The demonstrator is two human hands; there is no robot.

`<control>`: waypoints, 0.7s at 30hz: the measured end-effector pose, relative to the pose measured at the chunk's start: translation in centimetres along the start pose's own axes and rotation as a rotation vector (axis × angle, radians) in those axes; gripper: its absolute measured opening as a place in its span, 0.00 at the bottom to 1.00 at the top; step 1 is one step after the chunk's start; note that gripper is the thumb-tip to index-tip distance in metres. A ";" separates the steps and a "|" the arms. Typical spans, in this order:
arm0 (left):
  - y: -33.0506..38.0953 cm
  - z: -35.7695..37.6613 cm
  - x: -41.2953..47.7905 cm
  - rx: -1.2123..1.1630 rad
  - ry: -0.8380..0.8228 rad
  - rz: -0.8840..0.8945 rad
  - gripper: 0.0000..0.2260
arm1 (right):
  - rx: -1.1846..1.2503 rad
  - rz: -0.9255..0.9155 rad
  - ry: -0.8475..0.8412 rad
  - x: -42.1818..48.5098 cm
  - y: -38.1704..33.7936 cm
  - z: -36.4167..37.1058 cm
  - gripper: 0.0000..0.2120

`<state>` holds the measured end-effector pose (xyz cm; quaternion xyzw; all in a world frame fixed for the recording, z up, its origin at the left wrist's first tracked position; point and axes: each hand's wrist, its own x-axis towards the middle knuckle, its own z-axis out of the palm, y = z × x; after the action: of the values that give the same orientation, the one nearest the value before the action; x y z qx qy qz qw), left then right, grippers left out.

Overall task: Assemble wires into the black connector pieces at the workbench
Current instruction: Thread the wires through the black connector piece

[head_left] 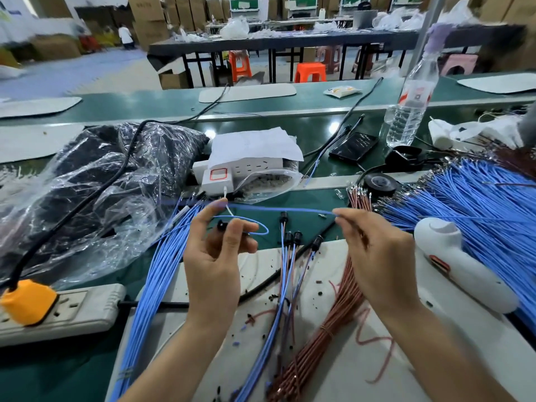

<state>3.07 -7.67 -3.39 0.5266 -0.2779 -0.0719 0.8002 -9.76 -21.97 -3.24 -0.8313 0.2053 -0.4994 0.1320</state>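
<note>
- Centre of the frame: the left hand (214, 250) holds a small black connector piece (223, 226) between its curled thumb and fingers. The right hand (374, 250) pinches one end of a blue wire (278, 209) that stretches level between the two hands.
- I cannot tell whether this wire is seated in the connector yet; my guess is mid-insertion.
- Done: a few finished assemblies (291, 237) lie just below the hands, black caps with blue and brown leads.
- Left to do: the big fan of blue wire stock (478, 198) at right and the brown wire bundle (333, 300) at lower centre suggest the job is at an early stage.
- Materials: the wires are thin, flexible and smooth-jacketed, with small metal terminals at the tips. The connectors look hard, matte and roughly cylindrical. The green workbench (319, 132) surface is smooth.
</note>
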 end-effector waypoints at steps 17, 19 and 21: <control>-1.2 0.2 -1.0 0.659 -0.480 0.261 0.11 | 0.790 0.609 0.097 0.1 -1.6 -0.5 0.10; -1.1 0.2 -1.2 0.698 -0.475 0.255 0.09 | 0.792 0.621 0.084 0.2 -1.7 -0.3 0.10; -1.0 0.2 -1.3 0.705 -0.474 0.208 0.07 | 0.810 0.647 0.080 0.3 -1.8 -0.1 0.11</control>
<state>2.03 -7.77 -4.70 0.7056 -0.5132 -0.0104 0.4885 -9.33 -20.55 -2.24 -0.5879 0.2470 -0.5036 0.5829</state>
